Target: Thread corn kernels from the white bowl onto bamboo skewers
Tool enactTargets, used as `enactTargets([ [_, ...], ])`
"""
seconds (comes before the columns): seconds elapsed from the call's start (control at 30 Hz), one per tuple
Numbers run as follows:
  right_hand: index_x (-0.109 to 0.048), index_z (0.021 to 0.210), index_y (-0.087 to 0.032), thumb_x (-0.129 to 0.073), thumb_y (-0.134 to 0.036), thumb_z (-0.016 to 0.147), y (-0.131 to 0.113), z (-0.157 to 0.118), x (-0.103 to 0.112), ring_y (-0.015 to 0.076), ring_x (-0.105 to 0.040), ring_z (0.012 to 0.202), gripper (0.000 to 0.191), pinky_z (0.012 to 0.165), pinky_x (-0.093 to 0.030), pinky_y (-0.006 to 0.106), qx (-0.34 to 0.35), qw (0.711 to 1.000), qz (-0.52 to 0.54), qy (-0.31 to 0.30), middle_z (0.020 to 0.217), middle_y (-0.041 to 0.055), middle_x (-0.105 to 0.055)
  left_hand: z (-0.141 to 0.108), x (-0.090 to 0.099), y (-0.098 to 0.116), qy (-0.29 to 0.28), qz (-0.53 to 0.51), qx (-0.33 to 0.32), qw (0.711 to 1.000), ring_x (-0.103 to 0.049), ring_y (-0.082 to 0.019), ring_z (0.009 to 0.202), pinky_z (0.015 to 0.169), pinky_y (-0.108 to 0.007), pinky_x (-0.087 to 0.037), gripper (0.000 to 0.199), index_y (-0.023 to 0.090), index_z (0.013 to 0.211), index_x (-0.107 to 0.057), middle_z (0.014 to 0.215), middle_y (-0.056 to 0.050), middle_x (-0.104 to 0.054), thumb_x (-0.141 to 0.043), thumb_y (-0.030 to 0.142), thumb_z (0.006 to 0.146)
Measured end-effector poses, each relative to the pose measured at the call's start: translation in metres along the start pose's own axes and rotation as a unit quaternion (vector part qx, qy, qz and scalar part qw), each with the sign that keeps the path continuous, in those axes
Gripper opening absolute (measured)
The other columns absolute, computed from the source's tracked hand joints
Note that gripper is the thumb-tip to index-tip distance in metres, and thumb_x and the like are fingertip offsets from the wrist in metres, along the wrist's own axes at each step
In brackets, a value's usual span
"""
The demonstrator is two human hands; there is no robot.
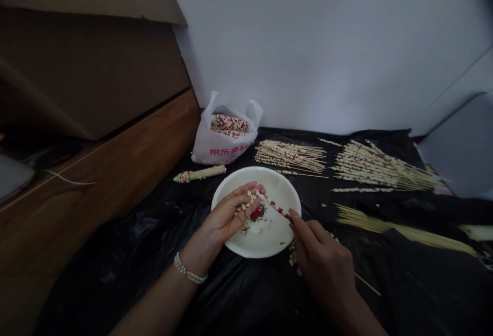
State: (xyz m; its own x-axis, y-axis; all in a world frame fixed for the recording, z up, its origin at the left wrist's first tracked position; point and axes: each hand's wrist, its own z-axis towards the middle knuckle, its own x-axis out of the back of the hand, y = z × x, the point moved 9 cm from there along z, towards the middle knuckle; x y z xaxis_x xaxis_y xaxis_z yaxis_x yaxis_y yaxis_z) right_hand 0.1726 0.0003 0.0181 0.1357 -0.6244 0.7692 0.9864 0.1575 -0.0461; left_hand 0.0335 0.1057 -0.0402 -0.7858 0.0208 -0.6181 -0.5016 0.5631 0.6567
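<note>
My left hand (227, 211), with a beaded bracelet (188, 270) at the wrist, cups pale corn kernels (243, 205) over a white bowl (221, 192). Its fingertips meet the tip of a skewer threaded with cream and dark red kernels (276, 207). Closed around that skewer is my right hand (321, 254), at the bowl's right rim; the bare end of the stick comes out behind it at the lower right. A red and green print and a few loose bits show on the bowl's bottom. More kernels (292, 254) lie beside the bowl, partly hidden by my right hand.
Behind the bowl stands a plastic bag (208, 146) holding speckled corn cobs (230, 123). A mostly stripped cob (202, 172) lies left. Filled skewers (288, 155) and a larger pile (370, 166) lie behind, bare sticks (404, 230) at right, on black plastic sheeting (146, 254).
</note>
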Motion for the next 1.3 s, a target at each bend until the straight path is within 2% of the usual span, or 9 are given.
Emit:
enactTargets([
  [0.13,-0.06,0.119,-0.021,-0.047,-0.017,0.088,0.0,-0.001,-0.003,0.0056,-0.052,0.05,0.035,0.045,-0.029,0.023,0.0,1.0,-0.003,-0.007,0.069,-0.0026,-0.061,0.002,0.001,0.001,0.0,0.006,-0.009,1.0,-0.057,-0.02,0.114,0.091,-0.027,-0.05,0.028,0.018,0.098,-0.068,0.115,-0.009,-0.066,-0.065,0.003,0.074],
  [0.33,-0.061,0.119,-0.02,-0.046,-0.02,0.089,0.002,0.0,-0.005,0.0057,-0.051,0.049,0.033,0.046,-0.03,0.022,-0.005,1.0,0.001,-0.012,0.07,-0.0019,-0.062,0.004,0.008,0.003,0.02,-0.006,-0.027,0.999,-0.058,-0.018,0.111,0.091,-0.024,-0.049,0.018,0.015,0.095,-0.069,0.113,-0.009,-0.068,-0.066,0.013,0.078],
  [0.6,-0.061,0.118,-0.019,-0.047,-0.019,0.089,0.001,0.001,0.0,0.006,-0.052,0.051,0.033,0.045,-0.03,0.021,0.0,1.0,0.014,0.008,0.07,-0.0009,-0.063,0.006,0.015,0.003,0.043,-0.015,-0.025,0.999,-0.064,-0.012,0.095,0.083,-0.018,-0.051,0.023,0.016,0.094,-0.07,0.104,-0.005,-0.07,-0.069,0.007,0.073],
  [0.93,-0.062,0.118,-0.018,-0.047,-0.016,0.087,-0.001,0.002,0.004,0.0053,-0.052,0.051,0.034,0.044,-0.03,0.021,0.003,1.0,0.02,0.01,0.069,0.0001,-0.063,0.002,0.014,-0.001,0.063,0.019,-0.019,0.998,-0.063,-0.008,0.075,0.072,-0.015,-0.051,0.019,0.017,0.091,-0.071,0.092,-0.004,-0.07,-0.07,0.01,0.073],
  [1.1,-0.062,0.118,-0.019,-0.046,-0.017,0.088,0.0,0.001,0.002,0.006,-0.052,0.051,0.034,0.044,-0.029,0.022,0.003,1.0,0.008,0.001,0.069,-0.0006,-0.063,0.001,0.01,-0.002,0.056,0.014,-0.014,0.998,-0.062,-0.007,0.072,0.07,-0.016,-0.051,0.016,0.016,0.088,-0.071,0.087,-0.002,-0.07,-0.07,0.01,0.073],
  [1.3,-0.061,0.119,-0.02,-0.046,-0.018,0.088,0.001,0.0,-0.001,0.0057,-0.049,0.048,0.035,0.044,-0.027,0.023,-0.001,1.0,-0.005,-0.011,0.068,-0.0016,-0.062,0.003,0.011,-0.002,0.05,0.005,-0.011,0.999,-0.063,-0.007,0.075,0.075,-0.015,-0.052,0.018,0.015,0.09,-0.071,0.091,-0.004,-0.07,-0.07,0.009,0.073],
])
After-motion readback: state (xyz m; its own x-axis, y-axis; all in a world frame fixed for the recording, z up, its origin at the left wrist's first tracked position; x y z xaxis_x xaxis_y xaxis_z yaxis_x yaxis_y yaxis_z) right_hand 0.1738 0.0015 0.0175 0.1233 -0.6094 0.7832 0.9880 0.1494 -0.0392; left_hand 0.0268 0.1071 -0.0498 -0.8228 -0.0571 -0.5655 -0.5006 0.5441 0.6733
